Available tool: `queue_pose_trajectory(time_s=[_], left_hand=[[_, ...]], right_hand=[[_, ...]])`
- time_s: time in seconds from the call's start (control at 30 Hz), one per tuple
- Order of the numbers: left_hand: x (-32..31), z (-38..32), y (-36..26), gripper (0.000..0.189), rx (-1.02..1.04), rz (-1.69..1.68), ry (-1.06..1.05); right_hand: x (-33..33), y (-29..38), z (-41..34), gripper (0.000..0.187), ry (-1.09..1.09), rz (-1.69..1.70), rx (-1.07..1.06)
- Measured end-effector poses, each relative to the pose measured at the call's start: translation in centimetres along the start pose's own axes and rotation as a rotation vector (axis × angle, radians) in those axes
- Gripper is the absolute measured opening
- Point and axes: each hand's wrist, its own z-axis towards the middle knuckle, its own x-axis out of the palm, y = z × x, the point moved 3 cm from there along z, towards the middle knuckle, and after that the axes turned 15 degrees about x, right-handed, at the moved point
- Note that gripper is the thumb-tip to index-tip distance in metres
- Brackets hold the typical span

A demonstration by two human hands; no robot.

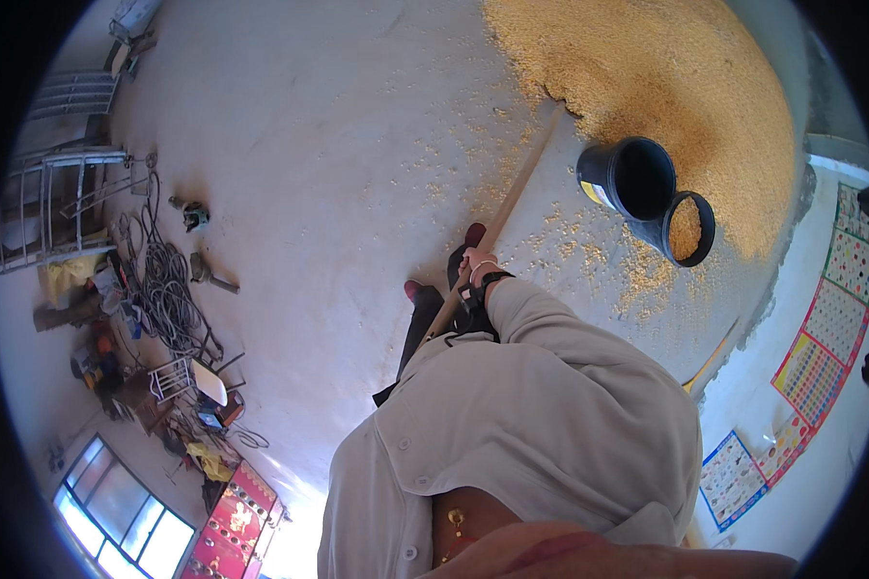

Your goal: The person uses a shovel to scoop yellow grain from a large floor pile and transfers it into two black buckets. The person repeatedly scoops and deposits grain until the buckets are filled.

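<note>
My right hand (480,262) is wrapped around a long wooden tool handle (521,181). The handle slants from my waist up to the edge of a heap of yellow corn kernels (666,65). At its far end a dark tool head (566,108) meets the kernels, partly hidden, so its exact kind is unclear. My left hand is out of view. A large black bucket (597,177) is right of the handle, its dark mouth towards me. Touching it is a smaller dark bucket (650,233) with kernels (686,230) inside.
Loose kernels (586,253) lie scattered on the concrete floor (297,181). Coiled cable (166,289), power tools (194,215) and metal frames (58,195) line the left side. A red cabinet (235,517) stands near the window (119,506). Posters (825,311) cover the right wall.
</note>
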Motion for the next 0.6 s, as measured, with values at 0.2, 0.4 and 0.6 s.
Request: queue_pose_trajectory(time_s=[0.2, 0.4, 0.6], left_hand=[[1.0, 1.8, 6.7, 0.021, 0.077, 0.059, -0.016], [-0.3, 4.0, 13.9, 0.021, 0.179, 0.127, -0.055], [-4.1, 3.0, 19.3, 0.022, 0.239, 0.204, -0.171]], right_hand=[[1.5, -1.9, -1.5, 0.022, -0.033, 0.013, -0.099], [4.3, -3.6, -7.8, 0.009, -0.095, 0.141, -0.195], [7.6, -8.0, -11.5, 0.006, 0.116, 0.341, -0.169]])
